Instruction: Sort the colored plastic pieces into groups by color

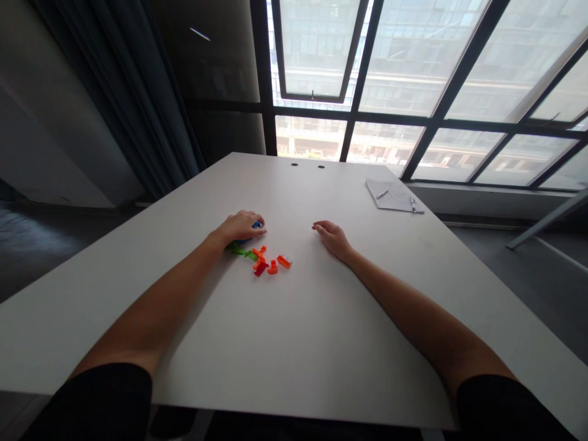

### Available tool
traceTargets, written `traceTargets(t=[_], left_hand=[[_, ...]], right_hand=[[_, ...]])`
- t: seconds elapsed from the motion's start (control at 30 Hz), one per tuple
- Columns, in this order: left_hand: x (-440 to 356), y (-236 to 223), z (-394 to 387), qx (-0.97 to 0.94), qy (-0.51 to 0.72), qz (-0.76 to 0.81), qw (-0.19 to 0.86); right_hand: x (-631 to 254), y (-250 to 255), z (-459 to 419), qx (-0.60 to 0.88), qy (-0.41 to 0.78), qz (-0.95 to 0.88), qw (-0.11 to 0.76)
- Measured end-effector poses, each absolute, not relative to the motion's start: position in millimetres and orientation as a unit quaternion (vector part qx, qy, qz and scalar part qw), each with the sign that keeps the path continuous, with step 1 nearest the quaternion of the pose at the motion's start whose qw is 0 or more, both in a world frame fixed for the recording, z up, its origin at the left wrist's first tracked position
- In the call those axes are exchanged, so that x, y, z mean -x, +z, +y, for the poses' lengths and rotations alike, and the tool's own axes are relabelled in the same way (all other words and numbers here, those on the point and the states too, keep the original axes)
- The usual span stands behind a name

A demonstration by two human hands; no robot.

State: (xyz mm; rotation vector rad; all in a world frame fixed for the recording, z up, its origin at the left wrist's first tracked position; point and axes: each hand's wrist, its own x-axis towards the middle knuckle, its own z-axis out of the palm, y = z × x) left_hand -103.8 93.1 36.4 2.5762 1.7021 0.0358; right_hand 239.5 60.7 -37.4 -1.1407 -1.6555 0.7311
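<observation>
On tabletop (294, 343), just nearer than left fingers (252, 216): red piece (260, 269), orange pieces (285, 261), green pieces (238, 249) closest in. Left fingers curl over blue pieces (256, 225) (clasped or merely covered, cannot tell). Right fingers (318, 226) free, loosely bent. Beyond them, paper (397, 195) with pen-like items (382, 194).

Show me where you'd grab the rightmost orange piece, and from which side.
I'd pinch the orange piece across the middle of its long sides, coming from above and the right with the right hand. It looks longer than wide, and bare table lies on its right, while other pieces lie to its left.
</observation>
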Motion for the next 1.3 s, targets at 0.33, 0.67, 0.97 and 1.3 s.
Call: traceTargets(t=[0.33,0.67,0.97,1.3], left_hand=[[53.1,54.3,51.1,-0.894,0.071,0.442,-0.007],[37.0,16.8,-27.6,-0.966,0.121,0.221,-0.064],[119.8,9.1,42.3,-0.93,0.167,0.307,-0.112],[113.1,16.3,34.2,-0.9,0.236,0.346,-0.123]], right_hand=[[-239.9,-36.3,57.9,0.472,0.292,-0.684,0.473],[-239.3,-39.4,59.5,0.472,0.293,-0.68,0.479],[-240.6,-41.1,60.4,0.481,0.276,-0.689,0.466],[-239.7,-37.6,57.5,0.48,0.272,-0.692,0.466]])
